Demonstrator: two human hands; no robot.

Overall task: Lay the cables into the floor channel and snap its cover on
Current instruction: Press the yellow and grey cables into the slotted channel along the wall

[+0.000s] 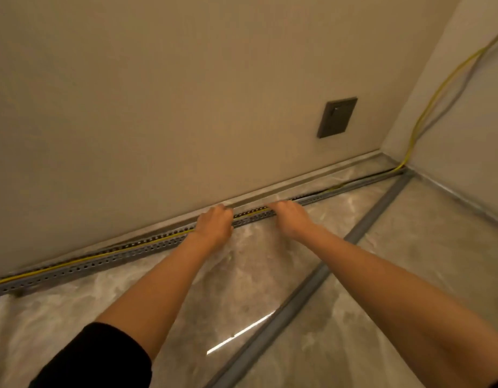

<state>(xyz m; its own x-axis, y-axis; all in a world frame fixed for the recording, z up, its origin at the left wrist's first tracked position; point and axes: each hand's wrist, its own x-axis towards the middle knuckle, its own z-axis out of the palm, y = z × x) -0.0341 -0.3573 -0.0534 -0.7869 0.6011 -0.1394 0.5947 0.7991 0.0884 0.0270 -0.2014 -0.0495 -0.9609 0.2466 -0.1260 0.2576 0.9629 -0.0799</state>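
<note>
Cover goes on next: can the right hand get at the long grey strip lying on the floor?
Probably yes. The grey strip lies bare on the floor close beside the right hand, nothing on it or between them; the hand must first leave the channel.

Wall stood tight behind floor channel, no passage there. Left hand and right hand blocked channel's middle. Floor in front open; grey strip crossed it diagonally toward corner.
</note>
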